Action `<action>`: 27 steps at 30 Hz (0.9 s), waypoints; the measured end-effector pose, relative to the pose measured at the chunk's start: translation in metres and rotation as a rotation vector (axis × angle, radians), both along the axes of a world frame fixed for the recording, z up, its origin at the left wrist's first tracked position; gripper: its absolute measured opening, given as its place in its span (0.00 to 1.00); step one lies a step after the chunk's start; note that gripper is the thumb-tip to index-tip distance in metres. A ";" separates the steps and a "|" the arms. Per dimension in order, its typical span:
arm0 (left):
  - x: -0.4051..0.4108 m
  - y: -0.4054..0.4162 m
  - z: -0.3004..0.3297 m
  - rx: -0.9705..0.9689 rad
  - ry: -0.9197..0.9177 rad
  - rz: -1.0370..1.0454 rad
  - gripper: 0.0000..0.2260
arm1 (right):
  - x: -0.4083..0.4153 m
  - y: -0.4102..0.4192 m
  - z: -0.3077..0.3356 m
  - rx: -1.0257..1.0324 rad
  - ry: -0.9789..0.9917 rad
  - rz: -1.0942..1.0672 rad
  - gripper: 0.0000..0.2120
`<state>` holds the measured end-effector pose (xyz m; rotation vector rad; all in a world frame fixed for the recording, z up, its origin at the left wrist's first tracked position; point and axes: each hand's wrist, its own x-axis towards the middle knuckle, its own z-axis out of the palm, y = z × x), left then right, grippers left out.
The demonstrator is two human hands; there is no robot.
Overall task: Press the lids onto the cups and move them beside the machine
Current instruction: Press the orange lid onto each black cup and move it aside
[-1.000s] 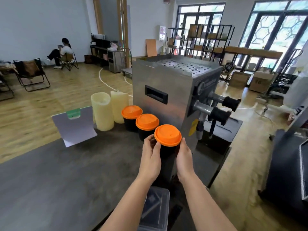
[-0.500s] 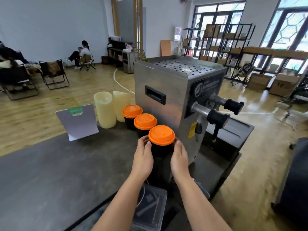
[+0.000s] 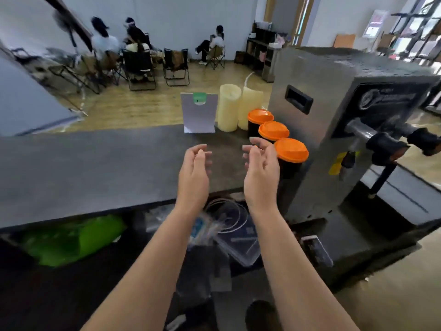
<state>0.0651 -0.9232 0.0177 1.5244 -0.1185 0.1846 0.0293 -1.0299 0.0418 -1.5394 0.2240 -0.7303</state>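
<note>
Above the dark counter (image 3: 95, 168), the left hand (image 3: 194, 174) and right hand (image 3: 261, 174) hover apart, palms facing each other, fingers loosely curled and holding nothing. Just right of the right hand stands the near cup (image 3: 290, 161), black with an orange lid (image 3: 291, 150) on top. The middle cup (image 3: 273, 133) and far cup (image 3: 259, 120), both lidded in orange, line up behind it, all three close against the left side of the steel machine (image 3: 334, 130). Writing on the machine's dark front panel is too blurred to read. Left of the far cup stand two pale cylinders (image 3: 229, 107) and a white card (image 3: 199, 113) with a green tab. Far across the wooden floor, people sit on folding chairs (image 3: 176, 66).
</note>
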 end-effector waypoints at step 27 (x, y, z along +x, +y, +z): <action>-0.179 0.676 0.020 -0.013 0.021 1.023 0.12 | -0.078 0.667 -0.014 -0.022 0.175 0.998 0.10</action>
